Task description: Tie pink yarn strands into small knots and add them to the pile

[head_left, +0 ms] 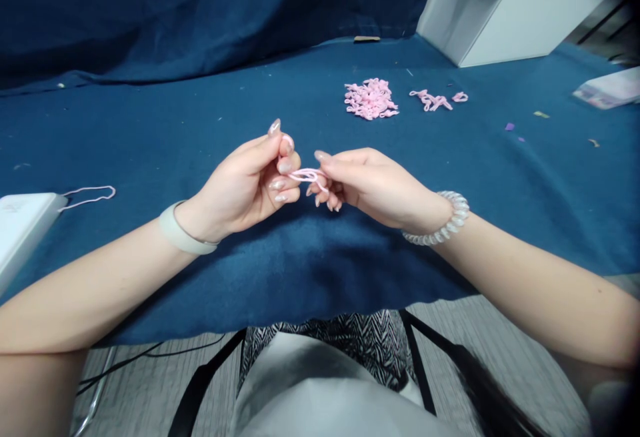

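A thin pink cord (306, 174) stretches between my two hands, looped and crossed over itself near the front of the table. My left hand (253, 180) is closed on one part of it, with a bit of cord also showing between thumb and forefinger. Thumb and fingers of my right hand (360, 177) pinch the other end, and a short piece pokes out below the thumb. Whether the crossing is a tied knot I cannot tell. Beyond my right hand lies a heap of small knotted pink cord loops (371, 98), with several more loops (433, 100) scattered to its right.
A dark blue cloth (175, 130) covers the table. At the left edge stands a white box (30, 224) with a pink cord loop (93, 196) sticking out. A large white box (540, 17) is at the back right, near a small pale packet (610, 88) and paper scraps (510, 127).
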Demonstrator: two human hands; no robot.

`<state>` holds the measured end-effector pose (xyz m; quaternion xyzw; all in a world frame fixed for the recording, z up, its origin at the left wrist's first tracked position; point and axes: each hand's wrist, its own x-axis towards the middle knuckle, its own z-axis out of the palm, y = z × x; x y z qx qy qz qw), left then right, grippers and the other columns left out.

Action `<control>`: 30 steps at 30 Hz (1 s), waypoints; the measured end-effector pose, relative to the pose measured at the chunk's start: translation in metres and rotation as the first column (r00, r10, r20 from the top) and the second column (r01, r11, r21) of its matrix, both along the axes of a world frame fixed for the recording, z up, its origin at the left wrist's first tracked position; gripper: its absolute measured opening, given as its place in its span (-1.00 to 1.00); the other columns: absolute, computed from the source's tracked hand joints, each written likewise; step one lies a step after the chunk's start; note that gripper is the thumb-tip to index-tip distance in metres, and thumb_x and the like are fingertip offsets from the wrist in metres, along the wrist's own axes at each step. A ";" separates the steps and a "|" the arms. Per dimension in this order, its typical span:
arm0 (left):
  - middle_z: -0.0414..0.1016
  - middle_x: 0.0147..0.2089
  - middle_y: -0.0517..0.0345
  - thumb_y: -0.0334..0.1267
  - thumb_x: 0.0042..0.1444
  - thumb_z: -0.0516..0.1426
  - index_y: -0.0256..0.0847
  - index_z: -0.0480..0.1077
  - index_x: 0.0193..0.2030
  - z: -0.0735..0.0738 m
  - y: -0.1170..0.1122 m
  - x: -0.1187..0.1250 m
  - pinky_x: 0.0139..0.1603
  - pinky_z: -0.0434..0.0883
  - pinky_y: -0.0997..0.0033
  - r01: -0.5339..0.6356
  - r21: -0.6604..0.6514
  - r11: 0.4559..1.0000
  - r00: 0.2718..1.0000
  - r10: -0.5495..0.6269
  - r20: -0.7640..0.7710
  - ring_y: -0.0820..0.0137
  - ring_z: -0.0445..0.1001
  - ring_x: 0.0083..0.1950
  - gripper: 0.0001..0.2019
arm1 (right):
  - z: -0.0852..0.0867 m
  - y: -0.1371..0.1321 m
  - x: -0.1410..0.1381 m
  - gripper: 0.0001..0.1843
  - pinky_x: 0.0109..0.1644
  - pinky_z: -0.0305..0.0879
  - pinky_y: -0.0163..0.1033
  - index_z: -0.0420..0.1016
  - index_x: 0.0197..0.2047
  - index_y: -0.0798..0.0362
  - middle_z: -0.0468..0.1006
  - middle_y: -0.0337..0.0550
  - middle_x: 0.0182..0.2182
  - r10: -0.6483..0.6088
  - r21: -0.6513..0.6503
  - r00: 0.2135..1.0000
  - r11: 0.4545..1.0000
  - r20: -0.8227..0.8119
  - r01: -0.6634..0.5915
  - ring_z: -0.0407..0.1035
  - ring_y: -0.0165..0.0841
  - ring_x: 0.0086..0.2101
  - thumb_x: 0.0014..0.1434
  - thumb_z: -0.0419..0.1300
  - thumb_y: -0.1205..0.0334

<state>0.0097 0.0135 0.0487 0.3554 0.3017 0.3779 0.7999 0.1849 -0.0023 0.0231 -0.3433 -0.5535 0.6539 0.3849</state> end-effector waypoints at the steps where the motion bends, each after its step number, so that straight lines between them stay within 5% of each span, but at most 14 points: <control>1: 0.20 -0.59 0.26 -0.23 0.33 -0.06 -0.30 0.27 -0.47 0.000 0.000 0.000 -0.63 0.20 0.64 -0.002 0.000 1.000 1.000 0.002 -0.004 0.65 0.17 -0.67 -0.65 | 0.000 0.000 0.000 -0.65 -0.46 0.16 -0.37 0.44 -0.49 0.19 0.45 -0.20 -0.55 0.009 -0.004 1.000 1.000 -0.006 -0.009 0.25 -0.55 -0.55 0.18 0.17 0.08; 11: 0.21 -0.58 0.28 -0.22 0.31 -0.01 -0.29 0.25 -0.47 0.000 0.001 0.000 -0.62 0.21 0.63 -0.045 0.043 0.998 0.998 0.047 -0.032 0.65 0.18 -0.66 -0.68 | -0.002 -0.001 0.000 -0.79 -0.46 0.16 -0.40 0.53 -0.48 0.20 0.50 -0.17 -0.55 0.031 -0.103 0.998 0.994 -0.063 -0.038 0.29 -0.55 -0.55 0.11 0.21 0.27; 22: 0.24 -0.55 0.25 -0.23 0.32 -0.03 -0.30 0.25 -0.48 -0.003 -0.001 0.002 -0.53 0.33 0.57 -0.043 0.198 0.979 0.995 0.060 -0.077 0.62 0.26 -0.61 -0.67 | -0.002 -0.006 -0.006 -0.73 -0.46 0.14 -0.40 0.57 -0.45 0.18 0.54 -0.16 -0.51 0.022 -0.162 1.000 0.987 0.000 -0.021 0.24 -0.56 -0.54 -0.07 0.38 0.11; 27: 0.24 -0.55 0.25 -0.21 0.28 0.03 -0.29 0.25 -0.47 -0.004 -0.001 0.001 -0.56 0.30 0.60 -0.056 0.176 0.983 0.992 0.074 -0.100 0.62 0.24 -0.62 -0.70 | -0.004 -0.003 -0.003 -0.64 -0.46 0.13 -0.37 0.45 -0.47 0.18 0.46 -0.19 -0.51 -0.011 -0.066 0.998 0.998 0.068 0.015 0.22 -0.54 -0.54 0.07 0.28 0.01; 30: 0.25 -0.55 0.24 -0.23 0.25 0.08 -0.30 0.26 -0.48 -0.005 -0.003 0.001 -0.55 0.30 0.59 -0.024 0.224 0.974 0.992 0.051 -0.113 0.61 0.24 -0.60 -0.71 | -0.001 -0.002 0.000 -0.56 -0.43 0.12 -0.35 0.38 -0.48 0.16 0.36 -0.24 -0.56 -0.180 0.195 0.962 0.971 0.207 0.139 0.19 -0.53 -0.53 0.21 0.12 -0.06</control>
